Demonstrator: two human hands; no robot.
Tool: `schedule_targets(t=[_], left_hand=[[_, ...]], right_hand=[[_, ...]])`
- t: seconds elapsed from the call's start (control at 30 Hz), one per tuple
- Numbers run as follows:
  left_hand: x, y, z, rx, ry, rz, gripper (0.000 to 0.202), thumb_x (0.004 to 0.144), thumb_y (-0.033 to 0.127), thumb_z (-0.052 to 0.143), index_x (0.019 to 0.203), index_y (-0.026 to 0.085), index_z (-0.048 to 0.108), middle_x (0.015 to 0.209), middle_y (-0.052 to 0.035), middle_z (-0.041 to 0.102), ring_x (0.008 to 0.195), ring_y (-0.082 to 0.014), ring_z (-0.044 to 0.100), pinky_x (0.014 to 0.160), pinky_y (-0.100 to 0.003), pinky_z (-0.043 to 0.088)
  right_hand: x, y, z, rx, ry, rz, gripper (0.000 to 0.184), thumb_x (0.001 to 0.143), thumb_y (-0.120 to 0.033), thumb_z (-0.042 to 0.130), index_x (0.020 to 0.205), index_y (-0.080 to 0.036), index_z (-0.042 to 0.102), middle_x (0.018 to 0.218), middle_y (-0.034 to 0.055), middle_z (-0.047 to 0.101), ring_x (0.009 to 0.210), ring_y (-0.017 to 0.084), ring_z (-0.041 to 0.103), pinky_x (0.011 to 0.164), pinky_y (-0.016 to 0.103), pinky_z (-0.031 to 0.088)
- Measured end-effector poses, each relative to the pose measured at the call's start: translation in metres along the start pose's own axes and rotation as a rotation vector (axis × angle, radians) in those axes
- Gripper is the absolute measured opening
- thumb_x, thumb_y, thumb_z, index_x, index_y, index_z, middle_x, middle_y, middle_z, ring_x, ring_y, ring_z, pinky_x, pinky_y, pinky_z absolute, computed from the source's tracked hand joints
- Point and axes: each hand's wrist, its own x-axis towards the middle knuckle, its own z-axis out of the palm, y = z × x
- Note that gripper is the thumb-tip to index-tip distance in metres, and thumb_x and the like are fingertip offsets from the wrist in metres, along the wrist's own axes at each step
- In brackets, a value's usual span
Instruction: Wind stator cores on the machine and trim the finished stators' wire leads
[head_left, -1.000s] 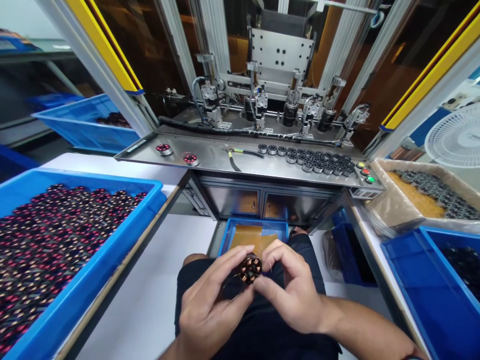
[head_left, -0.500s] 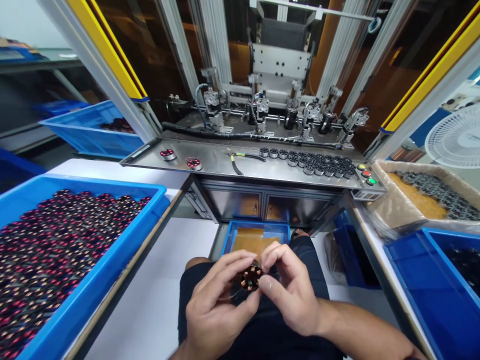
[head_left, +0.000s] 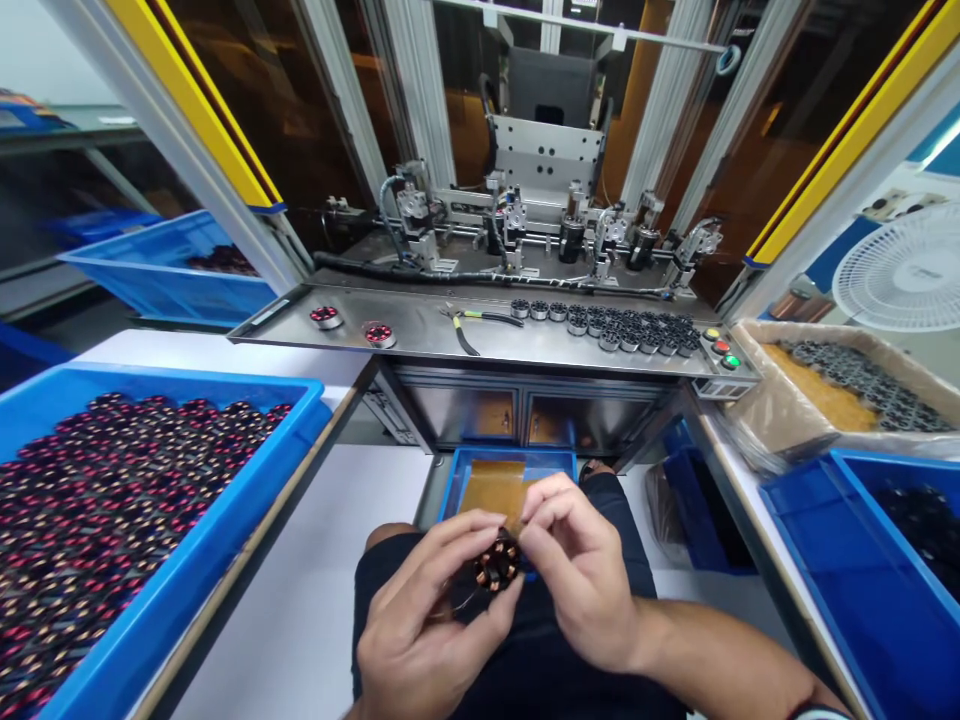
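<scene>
Over my lap I hold a small round copper-wound motor stator (head_left: 493,570) between both hands. My left hand (head_left: 420,620) cups it from below and the left, fingers curled round its rim. My right hand (head_left: 581,575) pinches its upper right edge with thumb and fingertips pressed together. A thin wire end at the stator is too fine to follow.
A blue bin (head_left: 187,560) full of red-wound stators stands at my left, and a second blue bin (head_left: 161,270) sits behind it. The steel machine shelf (head_left: 420,335) carries two wound stators, cutters (head_left: 469,325) and several black cores (head_left: 630,330). A lined box (head_left: 765,400), blue bins (head_left: 840,560) and a fan (head_left: 900,270) stand to the right.
The hands and stator stay together in my lap. The right fingers have shifted slightly up over the stator's top edge, and the view has tilted a little.
</scene>
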Motion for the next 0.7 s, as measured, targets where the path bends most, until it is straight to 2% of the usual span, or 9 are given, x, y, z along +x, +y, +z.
schedule_targets(t=[0.07,0.13,0.23,0.33,0.43,0.6,0.7], left_hand=[[0.001,0.002,0.002,-0.027,0.017,-0.011,0.054,0.072,-0.006,0.072,0.119,0.019,0.064,0.114,-0.0078,0.068,0.104,-0.0189,0.068,0.088,-0.027,0.060],[0.003,0.005,0.005,-0.083,0.039,-0.045,0.052,0.073,-0.004,0.072,0.118,0.020,0.065,0.114,-0.0060,0.069,0.105,-0.0171,0.069,0.089,-0.024,0.060],[0.007,0.008,0.005,-0.151,0.078,-0.128,0.047,0.074,0.000,0.073,0.114,0.023,0.067,0.111,-0.0024,0.071,0.106,-0.0144,0.069,0.092,-0.020,0.057],[0.009,0.010,0.004,-0.174,0.100,-0.211,0.043,0.074,0.002,0.075,0.110,0.026,0.069,0.108,0.0003,0.073,0.105,-0.0130,0.070,0.093,-0.018,0.056],[0.011,0.011,0.002,-0.171,0.111,-0.245,0.042,0.074,0.004,0.076,0.108,0.027,0.071,0.108,0.0016,0.073,0.102,-0.0125,0.071,0.092,-0.017,0.056],[0.013,0.012,0.003,-0.148,0.087,-0.237,0.043,0.072,0.004,0.077,0.108,0.027,0.072,0.106,0.0011,0.074,0.101,-0.0128,0.072,0.092,-0.016,0.056],[0.013,0.011,0.003,-0.167,0.061,-0.216,0.045,0.072,0.003,0.077,0.109,0.027,0.071,0.107,0.0002,0.074,0.103,-0.0141,0.071,0.092,-0.019,0.057]], right_hand=[[0.004,0.000,0.002,0.052,0.059,0.096,0.021,0.096,-0.029,0.058,0.077,-0.019,0.055,0.081,-0.0004,0.053,0.077,0.012,0.050,0.073,0.026,0.043],[0.004,0.002,0.003,0.119,0.083,0.168,0.023,0.096,-0.032,0.059,0.077,-0.019,0.056,0.079,-0.0009,0.054,0.074,0.012,0.051,0.072,0.025,0.044],[0.000,0.008,0.000,0.226,0.046,0.161,0.019,0.089,-0.036,0.069,0.090,-0.020,0.060,0.086,-0.0007,0.057,0.079,0.012,0.054,0.075,0.025,0.046],[-0.005,0.012,-0.003,0.302,-0.041,0.122,0.032,0.077,-0.033,0.083,0.100,-0.022,0.063,0.090,-0.0014,0.058,0.082,0.011,0.054,0.078,0.024,0.047],[-0.006,0.011,-0.006,0.318,-0.082,0.110,0.019,0.081,-0.027,0.080,0.096,-0.023,0.069,0.085,-0.0014,0.060,0.079,0.010,0.057,0.075,0.022,0.048],[-0.001,0.004,-0.008,0.209,-0.041,0.060,0.002,0.082,-0.021,0.078,0.083,-0.022,0.077,0.077,0.0000,0.068,0.074,0.011,0.062,0.070,0.022,0.049],[0.001,-0.001,-0.010,0.207,-0.016,0.098,0.008,0.083,-0.022,0.077,0.075,-0.021,0.075,0.069,-0.0014,0.067,0.064,0.009,0.061,0.061,0.020,0.048]])
